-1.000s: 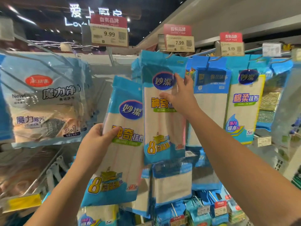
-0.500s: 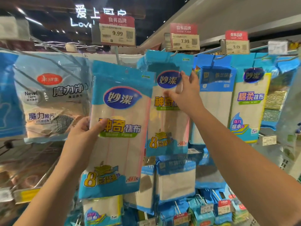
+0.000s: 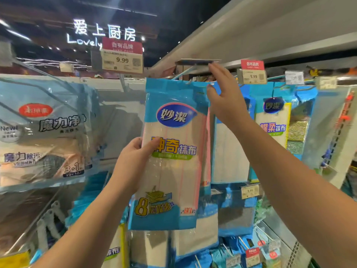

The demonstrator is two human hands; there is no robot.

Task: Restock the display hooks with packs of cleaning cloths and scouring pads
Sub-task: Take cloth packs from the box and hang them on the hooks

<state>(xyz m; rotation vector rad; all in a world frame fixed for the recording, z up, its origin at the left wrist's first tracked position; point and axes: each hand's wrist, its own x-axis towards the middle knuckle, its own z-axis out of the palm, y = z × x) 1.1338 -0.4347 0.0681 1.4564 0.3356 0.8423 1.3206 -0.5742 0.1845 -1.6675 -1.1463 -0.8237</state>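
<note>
Cloth pack (image 3: pixel 170 151) was gripped mid-edge by left hand (image 3: pixel 133 161), now raised in front of the hung packs, top at the hook (image 3: pixel 185 74). Right hand (image 3: pixel 226 101) left the hung pack, fingers straight, flipping the price tag (image 3: pixel 197 61) up. Hook end freed, so threading looked next. Earlier the tag hung down.

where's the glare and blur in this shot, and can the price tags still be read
Head view: glare streaks the clear scouring pad pack at left; wide-angle bending curves the shelf edge and arms; the 9.99 price tag reads clearly, the small tag at right is too blurred; the cloth pack held by the left hand is sharp.
</note>
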